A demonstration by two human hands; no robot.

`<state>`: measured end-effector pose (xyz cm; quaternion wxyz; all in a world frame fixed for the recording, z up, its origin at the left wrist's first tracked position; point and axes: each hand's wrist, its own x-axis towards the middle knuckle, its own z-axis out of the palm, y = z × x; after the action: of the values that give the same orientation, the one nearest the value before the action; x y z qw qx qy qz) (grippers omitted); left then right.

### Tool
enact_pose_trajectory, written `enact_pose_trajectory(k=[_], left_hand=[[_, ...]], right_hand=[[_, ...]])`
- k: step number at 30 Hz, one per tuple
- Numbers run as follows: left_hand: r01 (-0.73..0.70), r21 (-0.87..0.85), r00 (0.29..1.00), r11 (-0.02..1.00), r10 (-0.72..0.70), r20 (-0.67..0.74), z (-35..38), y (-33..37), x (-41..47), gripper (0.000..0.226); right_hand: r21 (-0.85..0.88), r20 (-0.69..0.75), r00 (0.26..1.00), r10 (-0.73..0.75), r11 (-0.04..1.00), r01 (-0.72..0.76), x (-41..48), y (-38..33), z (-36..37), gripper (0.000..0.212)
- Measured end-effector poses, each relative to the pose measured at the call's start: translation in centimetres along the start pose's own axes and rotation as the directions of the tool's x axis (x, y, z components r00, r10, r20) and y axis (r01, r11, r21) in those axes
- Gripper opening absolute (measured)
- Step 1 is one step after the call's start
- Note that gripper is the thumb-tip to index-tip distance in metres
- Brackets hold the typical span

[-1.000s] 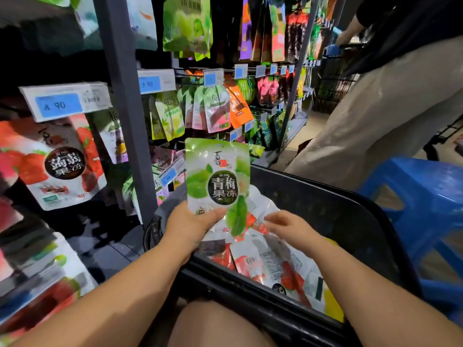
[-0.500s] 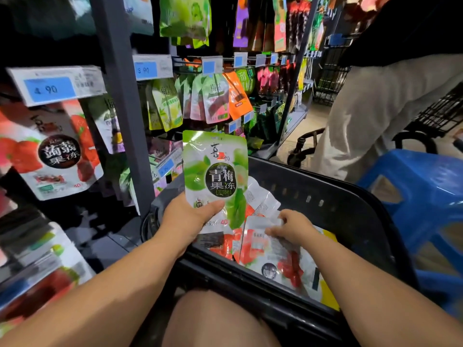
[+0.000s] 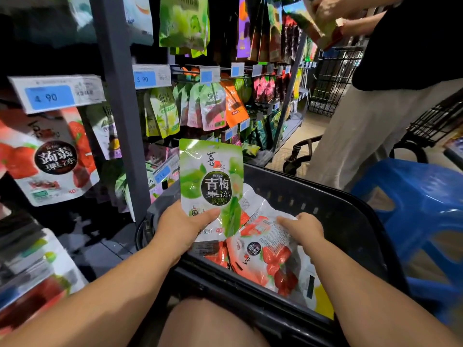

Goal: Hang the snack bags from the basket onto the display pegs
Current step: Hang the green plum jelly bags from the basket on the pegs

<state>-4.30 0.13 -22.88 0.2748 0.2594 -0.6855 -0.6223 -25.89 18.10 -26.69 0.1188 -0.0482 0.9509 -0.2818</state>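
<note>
The left hand [image 3: 183,224] pinches a green jelly bag [image 3: 211,179] upright over the left edge of the black basket [image 3: 338,211]. The right hand [image 3: 303,227] grips a red bag [image 3: 270,254] inside it. A grey post [image 3: 117,108] and a blue stool [image 3: 413,196] stand beside

bags [image 3: 265,256] in basket [image 3: 325,211], pegged display [image 3: 195,106] left, stool [image 3: 416,196] right

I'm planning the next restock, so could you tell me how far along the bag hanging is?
Some snack bags already hang on the display rack. The left hand holds a green bag upright above the basket, not yet on a peg; the right hand grips a red bag inside. Several more bags remain there.
</note>
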Motion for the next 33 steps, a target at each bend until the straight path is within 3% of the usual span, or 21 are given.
enact_pose_trajectory(k=[3,7,11,15,20,25,29,31,33], left_hand=[[-0.012,0.03,1.0,0.999,0.012,-0.004,0.0,0.1,0.0,0.029],[-0.019,0.04,1.0,0.999,0.019,-0.001,0.0,0.4,-0.1,0.03],[-0.016,0.05,1.0,0.999,0.016,0.001,-0.1,0.4,-0.1,0.029],[-0.013,0.053,1.0,0.999,0.013,0.004,0.0,0.3,-0.1,0.029],[-0.011,0.029,1.0,1.0,0.011,0.007,0.0,0.3,-0.2,0.026],[-0.018,0.031,1.0,0.999,0.019,-0.003,0.0,0.3,-0.2,0.026],[-0.027,0.03,1.0,0.999,0.027,-0.001,0.0,0.2,-0.1,0.028],[-0.036,0.04,0.999,0.999,0.036,0.003,-0.1,0.2,0.0,0.025],[-0.043,0.054,0.999,0.998,0.043,0.009,-0.2,0.1,-0.1,0.023]], right_hand=[[0.151,0.022,1.0,-0.02,0.988,0.016,-0.2,-0.2,-0.4,0.044],[0.389,0.215,0.966,-0.142,0.92,0.049,-1.6,-0.6,-1.7,0.032],[0.234,0.239,0.926,-0.291,0.943,0.236,-2.6,-1.3,-2.7,0.044],[0.216,0.203,0.887,-0.414,0.903,0.372,-3.0,-1.7,-2.8,0.06],[0.363,0.18,0.827,-0.532,0.818,0.447,-3.0,-1.7,-2.5,0.021],[0.486,0.251,0.806,-0.536,0.79,0.374,-3.1,-1.9,-2.8,0.012],[0.558,0.421,0.726,-0.544,0.786,0.266,-2.6,-1.4,-3.7,0.046],[0.538,0.496,0.657,-0.567,0.795,0.28,-2.4,-1.1,-3.9,0.066],[0.511,0.526,0.619,-0.584,0.798,0.32,-2.3,-1.0,-3.9,0.071]])
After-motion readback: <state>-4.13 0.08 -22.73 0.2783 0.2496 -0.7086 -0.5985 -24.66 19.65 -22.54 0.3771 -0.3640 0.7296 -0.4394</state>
